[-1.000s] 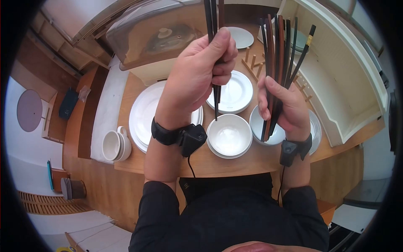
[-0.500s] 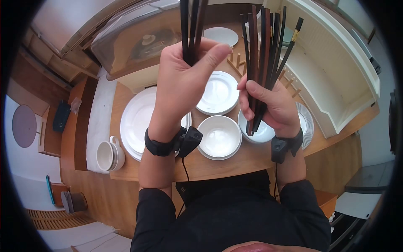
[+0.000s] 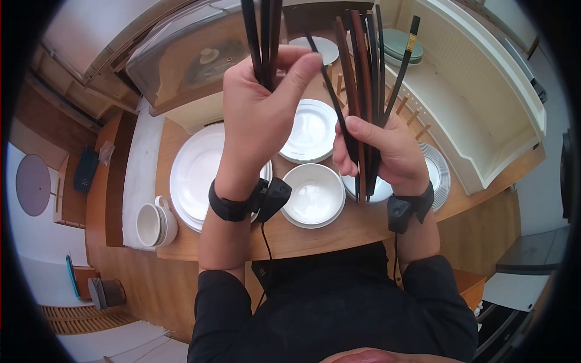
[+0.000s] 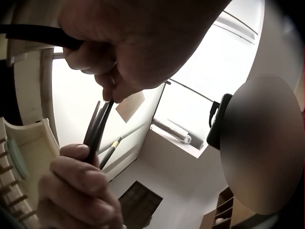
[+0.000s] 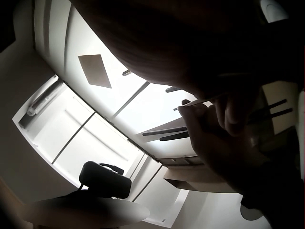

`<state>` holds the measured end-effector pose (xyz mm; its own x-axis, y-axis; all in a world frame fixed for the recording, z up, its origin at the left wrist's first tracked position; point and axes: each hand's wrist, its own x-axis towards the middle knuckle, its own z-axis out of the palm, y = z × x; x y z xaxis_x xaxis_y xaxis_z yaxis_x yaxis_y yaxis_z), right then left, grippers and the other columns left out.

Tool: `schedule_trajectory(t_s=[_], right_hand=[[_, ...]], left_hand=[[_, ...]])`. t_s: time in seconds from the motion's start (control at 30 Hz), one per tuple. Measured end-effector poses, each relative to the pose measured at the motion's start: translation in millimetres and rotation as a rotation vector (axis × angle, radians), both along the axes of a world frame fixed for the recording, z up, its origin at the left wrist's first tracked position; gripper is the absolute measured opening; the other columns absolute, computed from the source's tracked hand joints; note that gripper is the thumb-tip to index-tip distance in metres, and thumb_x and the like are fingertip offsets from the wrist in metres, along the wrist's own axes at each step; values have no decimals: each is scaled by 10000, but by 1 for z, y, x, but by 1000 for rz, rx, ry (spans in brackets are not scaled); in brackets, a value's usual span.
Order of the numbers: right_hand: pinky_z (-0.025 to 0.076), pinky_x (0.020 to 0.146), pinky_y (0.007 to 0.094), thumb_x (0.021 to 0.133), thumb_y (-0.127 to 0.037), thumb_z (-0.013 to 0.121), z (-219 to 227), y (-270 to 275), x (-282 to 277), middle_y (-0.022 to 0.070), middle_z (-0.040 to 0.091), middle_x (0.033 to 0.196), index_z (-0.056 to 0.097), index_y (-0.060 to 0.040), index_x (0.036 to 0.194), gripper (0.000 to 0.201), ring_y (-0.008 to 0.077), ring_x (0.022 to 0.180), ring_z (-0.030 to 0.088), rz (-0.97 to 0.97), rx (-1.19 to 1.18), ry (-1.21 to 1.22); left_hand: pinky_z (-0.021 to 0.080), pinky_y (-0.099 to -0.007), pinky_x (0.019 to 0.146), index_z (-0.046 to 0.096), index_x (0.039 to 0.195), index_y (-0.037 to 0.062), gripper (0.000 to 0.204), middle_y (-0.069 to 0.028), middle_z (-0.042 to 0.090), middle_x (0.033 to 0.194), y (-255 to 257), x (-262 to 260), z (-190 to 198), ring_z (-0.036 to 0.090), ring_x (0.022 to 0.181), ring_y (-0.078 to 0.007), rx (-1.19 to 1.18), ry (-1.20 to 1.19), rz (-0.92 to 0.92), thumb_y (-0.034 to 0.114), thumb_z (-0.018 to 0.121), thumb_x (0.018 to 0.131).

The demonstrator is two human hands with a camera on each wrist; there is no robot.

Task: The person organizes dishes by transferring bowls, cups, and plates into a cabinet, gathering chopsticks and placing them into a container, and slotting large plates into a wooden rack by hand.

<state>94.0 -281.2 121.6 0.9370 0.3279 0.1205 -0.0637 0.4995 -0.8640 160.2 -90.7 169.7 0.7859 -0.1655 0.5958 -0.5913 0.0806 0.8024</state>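
My left hand (image 3: 259,121) grips a few dark chopsticks (image 3: 264,45) that point up past the top of the head view. Its thumb and forefinger pinch a thin black chopstick (image 3: 330,88), which slants out of the bunch in my right hand (image 3: 392,151). That hand grips several black and reddish-brown chopsticks (image 3: 361,72), held upright over the bowls. One black chopstick with a gold band (image 3: 411,42) leans to the right. In the left wrist view, the left fingertips (image 4: 112,93) meet the top of a chopstick (image 4: 100,126) rising from the right fist.
Below are large white plates (image 3: 187,175), smaller plates (image 3: 308,130), a white bowl stack (image 3: 313,196) and stacked cups (image 3: 155,225). A wooden peg rack (image 3: 413,116) and a cream cabinet shell (image 3: 472,115) stand at right. A clear-fronted lid (image 3: 187,66) lies behind.
The left hand moved left and up with its chopsticks, away from over the bowl, then pinched a chopstick of the right bunch, which now slants leftward. The right hand shifted slightly left in view.
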Motion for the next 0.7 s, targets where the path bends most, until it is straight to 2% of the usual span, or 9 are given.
schedule_trajectory(t_s=[0.07,0.13,0.17,0.3,0.4,0.47,0.53,0.63,0.7], right_hand=[[579,576,287,1043,-202,598,1,-4,0,167,717,856,601,37,1114,249,193,667,709,34,115,68],[574,563,275,1051,-210,581,-4,-10,3,165,711,848,602,43,1098,258,191,659,707,42,212,137],[568,550,263,1060,-218,564,-7,-12,6,162,706,840,604,49,1083,271,189,652,706,52,311,202],[571,533,262,1088,-231,498,-16,-13,10,170,705,845,614,82,1061,335,197,615,703,226,396,134],[591,545,276,1082,-229,507,-15,-18,9,197,717,873,626,95,1050,346,222,623,718,188,227,97],[605,561,281,1076,-231,516,-4,-14,5,215,725,881,640,114,1012,373,237,653,734,173,264,129],[607,567,278,1068,-226,531,5,-11,3,210,722,848,640,117,1026,362,235,669,739,-177,85,249],[575,538,257,1061,-211,546,-4,-18,9,168,716,818,611,91,1140,319,214,671,730,-112,68,165],[472,470,245,1073,-215,528,-1,-13,7,104,677,757,584,31,1163,268,154,541,627,-85,16,80]], left_hand=[[438,-236,540,769,997,43,135,21,685,786,-3,7,-1,624,677,-50,41,-182,117,26,763,863],[450,-287,513,776,997,113,307,-1,630,794,-1,10,2,625,630,-142,342,-815,385,-47,749,736],[497,-287,583,793,968,154,334,-66,578,828,-4,-3,4,642,689,-191,445,-768,374,-56,739,715],[490,-338,541,784,908,172,336,-15,555,838,-15,-15,-3,616,641,-188,681,-833,385,-10,758,627],[486,-334,540,781,892,175,309,-17,551,834,-13,-8,-8,615,632,-191,692,-862,387,15,769,627],[499,-341,561,774,881,150,246,-29,568,851,-12,-10,-3,620,635,-208,714,-852,382,26,779,669],[512,-359,578,762,864,120,156,-49,582,877,-5,-6,5,617,630,-242,650,-785,459,31,779,737],[488,-334,603,724,853,67,41,-55,588,875,5,2,7,608,659,-224,511,-613,426,91,757,855],[416,-309,603,689,820,46,252,-44,607,809,14,8,6,539,629,-173,310,-413,321,239,699,980]])
